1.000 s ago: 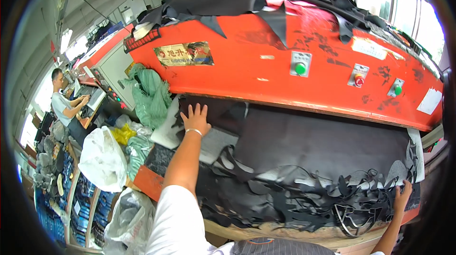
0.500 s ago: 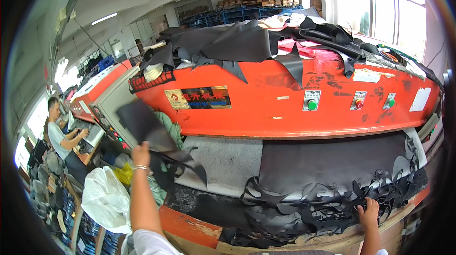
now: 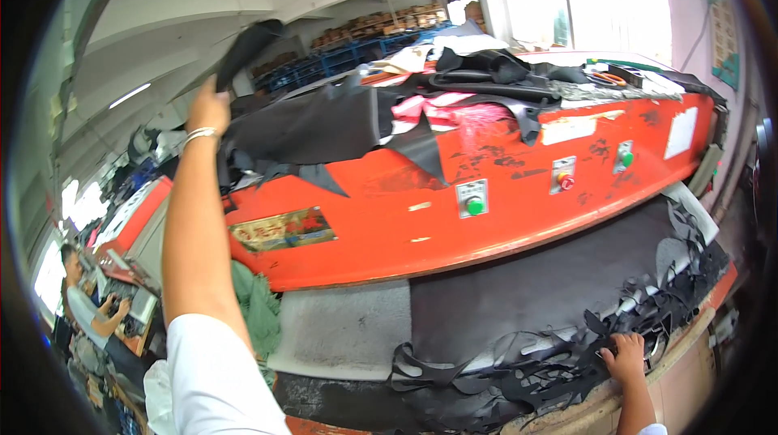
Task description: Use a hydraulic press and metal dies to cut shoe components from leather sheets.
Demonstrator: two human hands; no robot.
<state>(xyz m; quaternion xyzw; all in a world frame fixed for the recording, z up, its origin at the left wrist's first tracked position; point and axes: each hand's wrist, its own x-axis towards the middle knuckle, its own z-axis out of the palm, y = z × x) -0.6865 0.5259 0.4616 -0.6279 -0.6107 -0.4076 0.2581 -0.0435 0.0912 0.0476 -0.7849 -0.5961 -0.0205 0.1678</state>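
Observation:
My left hand (image 3: 209, 109) is raised high at the left, its fingers closed round a black leather-like piece (image 3: 250, 48) that sticks up above it, blurred. Behind that arm, black sheets (image 3: 304, 131) are heaped on top of the red machine (image 3: 373, 228). At the front right, my right hand (image 3: 626, 358) rests on the tangled black offcuts (image 3: 519, 378), fingers bent over them and thumb apart; I see nothing gripped in it. A smooth black sheet (image 3: 519, 281) lies under the machine's beam, just beyond the offcuts.
Green buttons (image 3: 475, 206) and a red button (image 3: 566, 181) sit on the machine's front. A grey pad (image 3: 344, 330) lies left of the black sheet, beside green cloth (image 3: 258, 309). Another person (image 3: 89, 313) works at the far left. Orange-handled scissors (image 3: 604, 78) lie on top.
My left hand has swung upward with the black piece, from beside the machine to above its top. My right hand stays at the offcuts. The view has tilted and shifted.

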